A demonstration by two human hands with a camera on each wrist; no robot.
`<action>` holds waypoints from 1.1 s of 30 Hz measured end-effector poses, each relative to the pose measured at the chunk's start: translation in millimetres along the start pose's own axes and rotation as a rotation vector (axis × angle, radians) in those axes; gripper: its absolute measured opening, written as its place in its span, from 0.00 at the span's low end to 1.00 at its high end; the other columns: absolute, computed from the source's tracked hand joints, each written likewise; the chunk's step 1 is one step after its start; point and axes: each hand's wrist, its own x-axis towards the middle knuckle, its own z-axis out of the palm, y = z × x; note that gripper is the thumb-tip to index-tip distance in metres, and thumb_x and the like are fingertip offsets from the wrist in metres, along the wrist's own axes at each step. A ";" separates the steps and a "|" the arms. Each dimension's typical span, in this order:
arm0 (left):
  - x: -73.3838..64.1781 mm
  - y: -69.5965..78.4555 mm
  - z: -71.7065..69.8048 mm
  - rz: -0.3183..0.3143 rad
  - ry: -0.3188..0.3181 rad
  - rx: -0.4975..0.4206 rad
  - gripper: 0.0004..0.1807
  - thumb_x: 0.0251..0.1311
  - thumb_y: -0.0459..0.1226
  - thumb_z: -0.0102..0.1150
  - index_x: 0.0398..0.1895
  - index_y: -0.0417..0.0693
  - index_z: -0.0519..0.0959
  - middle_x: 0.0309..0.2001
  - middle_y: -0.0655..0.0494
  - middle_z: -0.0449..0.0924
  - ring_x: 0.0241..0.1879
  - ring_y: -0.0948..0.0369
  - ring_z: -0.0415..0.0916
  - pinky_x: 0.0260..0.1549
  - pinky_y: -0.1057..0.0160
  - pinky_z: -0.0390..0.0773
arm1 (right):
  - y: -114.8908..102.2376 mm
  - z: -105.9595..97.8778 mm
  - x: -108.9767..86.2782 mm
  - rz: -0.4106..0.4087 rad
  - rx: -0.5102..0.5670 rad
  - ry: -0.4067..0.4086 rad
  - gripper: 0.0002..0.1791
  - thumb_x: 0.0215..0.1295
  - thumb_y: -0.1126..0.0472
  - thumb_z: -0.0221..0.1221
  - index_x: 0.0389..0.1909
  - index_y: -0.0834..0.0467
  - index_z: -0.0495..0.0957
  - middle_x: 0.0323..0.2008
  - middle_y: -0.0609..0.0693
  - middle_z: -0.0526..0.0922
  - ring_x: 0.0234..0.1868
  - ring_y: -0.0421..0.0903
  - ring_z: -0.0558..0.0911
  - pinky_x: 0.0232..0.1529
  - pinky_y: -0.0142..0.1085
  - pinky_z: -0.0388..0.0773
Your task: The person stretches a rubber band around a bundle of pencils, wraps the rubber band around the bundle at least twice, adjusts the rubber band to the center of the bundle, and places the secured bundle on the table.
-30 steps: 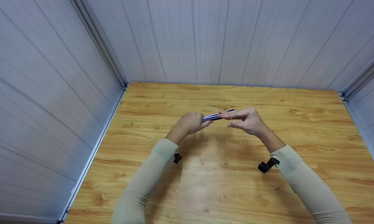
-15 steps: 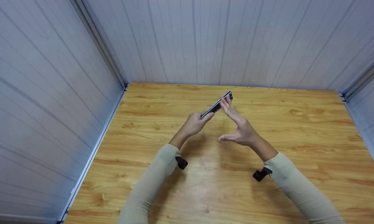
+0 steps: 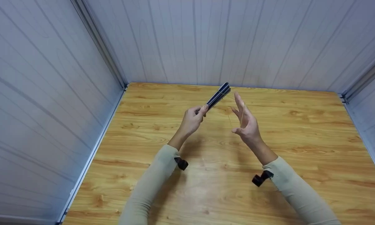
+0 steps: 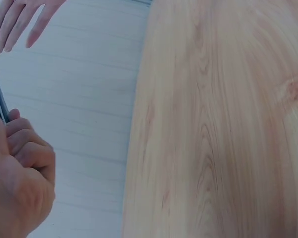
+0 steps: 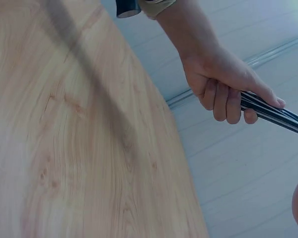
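Observation:
My left hand [image 3: 192,120] grips the near end of a bundle of slim, dark blue-and-white pencil-like sticks [image 3: 218,96]. The bundle tilts up and to the right, above the table. In the right wrist view, the left thumb lies along the striped sticks [image 5: 275,113] with the fingers curled beneath. A thin yellowish rubber band [image 3: 243,115] is stretched across my right hand [image 3: 249,125], whose fingers are extended and spread apart from the thumb. A thin line also crosses the bundle near its far end; whether it is the same band, I cannot tell.
Below both hands spreads a wood-grain table [image 3: 206,193]. Pale panel walls [image 3: 175,40] stand at the back and both sides. A small black camera [image 3: 181,163] sits at the left wrist, and another black camera [image 3: 259,179] at the right.
The right hand first pinched near the bundle's far end with the orange-looking band; its fingers have since spread and moved off the sticks to the right. The left hand has swung the bundle's tip upward.

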 end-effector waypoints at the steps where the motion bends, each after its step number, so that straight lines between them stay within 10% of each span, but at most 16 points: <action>1: -0.6 1.0 -0.5 0.009 0.011 0.003 0.23 0.89 0.49 0.54 0.31 0.48 0.81 0.21 0.63 0.69 0.20 0.66 0.59 0.23 0.67 0.61 | 0.0 -1.4 0.3 0.008 0.022 0.008 0.80 0.55 0.26 0.80 0.91 0.68 0.47 0.93 0.66 0.45 0.94 0.43 0.53 0.85 0.35 0.64; 14: -13.2 12.3 -21.2 0.368 -0.115 0.445 0.16 0.87 0.43 0.57 0.43 0.40 0.85 0.24 0.55 0.73 0.21 0.66 0.60 0.24 0.68 0.60 | -1.4 -24.6 8.2 0.115 0.269 0.114 0.62 0.60 0.47 0.85 0.83 0.75 0.62 0.70 0.43 0.86 0.72 0.38 0.83 0.72 0.32 0.81; 24: -8.6 32.3 -31.0 0.548 -0.254 0.822 0.20 0.87 0.50 0.57 0.43 0.42 0.82 0.22 0.58 0.71 0.21 0.65 0.61 0.24 0.68 0.58 | -11.0 -33.9 18.9 0.155 -0.106 -0.028 0.33 0.68 0.68 0.77 0.70 0.76 0.78 0.60 0.45 0.92 0.62 0.38 0.90 0.65 0.29 0.85; 33: -7.0 31.7 -29.5 0.584 -0.277 0.903 0.21 0.87 0.50 0.57 0.42 0.42 0.80 0.21 0.55 0.74 0.21 0.64 0.62 0.24 0.66 0.60 | -12.0 -31.3 19.3 0.161 -0.317 -0.104 0.23 0.64 0.77 0.75 0.61 0.71 0.87 0.56 0.47 0.95 0.56 0.34 0.91 0.53 0.25 0.88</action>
